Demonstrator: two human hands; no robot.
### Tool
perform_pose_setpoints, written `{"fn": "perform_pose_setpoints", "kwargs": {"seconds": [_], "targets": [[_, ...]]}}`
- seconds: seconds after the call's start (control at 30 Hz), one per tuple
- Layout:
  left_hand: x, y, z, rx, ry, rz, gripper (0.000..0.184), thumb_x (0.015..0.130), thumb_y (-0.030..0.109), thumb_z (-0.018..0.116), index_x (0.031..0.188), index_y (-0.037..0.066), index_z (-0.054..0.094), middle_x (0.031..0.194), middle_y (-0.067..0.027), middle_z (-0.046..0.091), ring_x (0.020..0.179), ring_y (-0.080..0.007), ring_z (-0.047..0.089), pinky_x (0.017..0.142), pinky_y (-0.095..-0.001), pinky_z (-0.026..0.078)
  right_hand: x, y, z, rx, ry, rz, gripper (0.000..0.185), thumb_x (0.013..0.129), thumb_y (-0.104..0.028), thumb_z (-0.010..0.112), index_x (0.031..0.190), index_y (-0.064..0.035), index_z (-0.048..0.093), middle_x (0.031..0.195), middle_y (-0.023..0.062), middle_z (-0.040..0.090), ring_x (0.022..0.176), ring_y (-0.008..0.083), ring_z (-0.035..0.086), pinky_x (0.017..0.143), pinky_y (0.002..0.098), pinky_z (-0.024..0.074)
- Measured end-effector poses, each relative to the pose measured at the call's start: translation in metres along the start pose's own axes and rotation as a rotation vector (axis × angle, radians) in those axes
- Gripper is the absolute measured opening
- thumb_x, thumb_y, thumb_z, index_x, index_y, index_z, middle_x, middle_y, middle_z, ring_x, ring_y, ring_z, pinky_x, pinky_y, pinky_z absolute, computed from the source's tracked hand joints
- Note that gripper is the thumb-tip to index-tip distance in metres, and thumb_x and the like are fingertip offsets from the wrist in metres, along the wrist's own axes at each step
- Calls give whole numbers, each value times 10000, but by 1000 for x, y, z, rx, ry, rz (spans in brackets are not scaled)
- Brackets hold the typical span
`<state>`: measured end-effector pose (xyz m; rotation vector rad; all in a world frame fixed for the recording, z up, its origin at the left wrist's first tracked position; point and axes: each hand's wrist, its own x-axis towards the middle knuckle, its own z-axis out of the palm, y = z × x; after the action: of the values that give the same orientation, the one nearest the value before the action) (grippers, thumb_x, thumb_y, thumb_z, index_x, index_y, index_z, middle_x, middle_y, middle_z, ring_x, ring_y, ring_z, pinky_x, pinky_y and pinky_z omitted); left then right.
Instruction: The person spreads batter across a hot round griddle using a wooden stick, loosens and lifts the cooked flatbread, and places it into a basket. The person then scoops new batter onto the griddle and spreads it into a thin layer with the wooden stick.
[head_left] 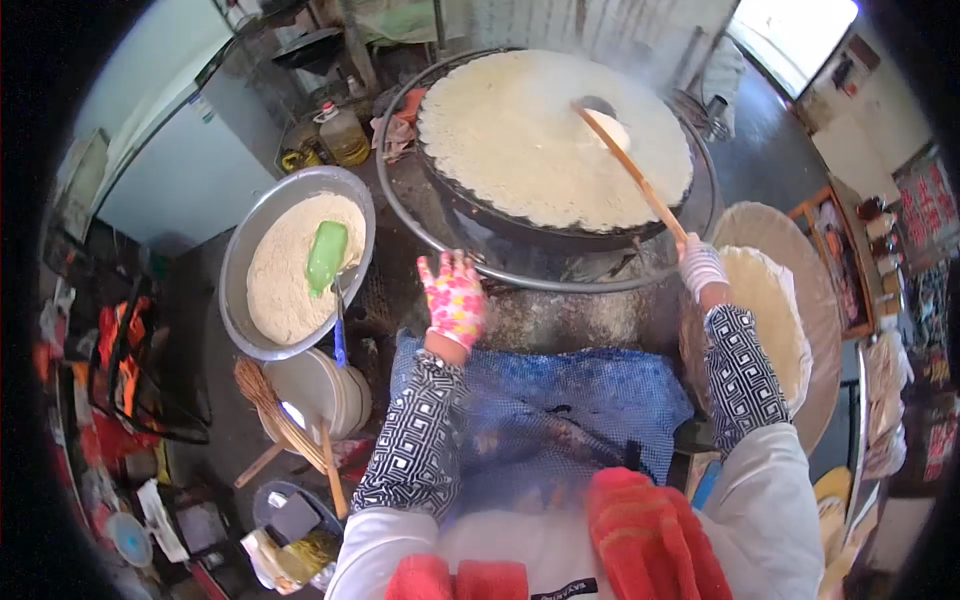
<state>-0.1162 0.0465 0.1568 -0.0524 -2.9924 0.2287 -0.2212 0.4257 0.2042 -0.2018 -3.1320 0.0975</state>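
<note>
My right hand [702,268], in a striped glove, is wrapped round the near end of a long wooden stick [640,185]. The stick reaches over a very large round griddle covered with a pale sheet of batter [520,130]. Beside its far end lie a white mound [608,130] and a dark rounded shape [597,104]; whether these join the stick I cannot tell. My left hand [453,300], in a pink-flowered glove, has its fingers spread at the near left of the metal ring [560,287] around the griddle. Nothing is held in it.
Left of the griddle stands a metal basin [232,275] of pale flour with a green scoop [326,257]. Below it are a bucket [345,395] and a straw brush [285,420]. At right, a thin pale sheet [765,320] lies on a round board [815,270]. Steam rises at the back.
</note>
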Motion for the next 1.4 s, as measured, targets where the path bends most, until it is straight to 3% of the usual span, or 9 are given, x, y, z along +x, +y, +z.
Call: {"fn": "perform_pose_setpoints", "kwargs": {"seconds": [0.27, 0.47, 0.6, 0.7, 0.83, 1.13, 1.27, 1.33, 1.4], "targets": [[26, -48, -16, 28, -145, -116, 633, 756, 335, 578, 1296, 36, 438, 1385, -121, 386, 1303, -283, 327, 1062, -596, 106, -8, 12, -4, -13, -39, -7, 261, 912, -278, 440, 958, -40, 536, 853, 234, 629, 851, 388, 611, 726, 472, 475], [-11, 52, -35, -222, 143, 273, 492, 770, 301, 550, 1159, -1, 537, 1206, -162, 530, 1226, -332, 408, 1040, -619, 154, -28, 17, -1, 22, -122, 18, 293, 906, -302, 450, 974, -32, 537, 879, 242, 625, 869, 400, 602, 768, 481, 465], [-21, 68, -12, -201, 196, 211, 514, 805, 337, 525, 1148, -47, 527, 1223, -221, 513, 1231, -362, 405, 1041, -633, 105, -28, -2, -23, 119, -11, -17, 304, 893, -294, 439, 958, -28, 569, 843, 233, 634, 826, 392, 617, 731, 476, 486], [-17, 45, -1, -189, 448, 230, 433, 722, 324, 614, 1008, 4, 562, 1102, -191, 559, 1061, -346, 499, 983, -591, 219, -45, 7, -18, 161, -102, -115, 298, 894, -287, 422, 945, -34, 570, 860, 226, 637, 830, 375, 622, 741, 464, 485], [-5, 17, -18, -46, -104, 76, 618, 784, 341, 529, 1285, -10, 444, 1394, -171, 369, 1328, -300, 286, 1083, -575, 29, -22, 31, -3, 172, -82, 67, 331, 902, -311, 439, 999, -26, 578, 880, 211, 643, 847, 355, 628, 742, 448, 491], [35, -44, -28, 48, -219, 6, 616, 753, 357, 568, 1267, 29, 475, 1365, -150, 413, 1296, -306, 327, 1057, -566, 155, -32, 26, -3, 127, -57, 17, 317, 899, -317, 452, 982, -34, 568, 852, 216, 642, 822, 363, 628, 720, 454, 491], [40, 9, -2, -246, 302, 354, 524, 681, 351, 678, 1088, 45, 551, 1147, -125, 541, 1154, -336, 443, 985, -563, 272, -57, 11, -13, 128, -54, -64, 302, 894, -310, 459, 973, -39, 566, 859, 208, 645, 828, 370, 626, 730, 457, 487], [35, 43, 19, -305, 222, 479, 501, 687, 368, 679, 1061, 61, 552, 1122, -130, 554, 1125, -326, 472, 993, -542, 277, -67, 7, -14, 75, -133, -105, 297, 891, -305, 462, 974, -36, 558, 860, 205, 644, 843, 364, 625, 732, 460, 486], [37, 64, 7, -246, -247, 373, 493, 692, 386, 681, 1062, 82, 560, 1086, -130, 585, 1068, -319, 522, 1000, -533, 275, -66, 20, 0, 102, -81, 62, 281, 890, -296, 465, 960, -33, 536, 836, 212, 638, 822, 372, 623, 719, 471, 478]]}}
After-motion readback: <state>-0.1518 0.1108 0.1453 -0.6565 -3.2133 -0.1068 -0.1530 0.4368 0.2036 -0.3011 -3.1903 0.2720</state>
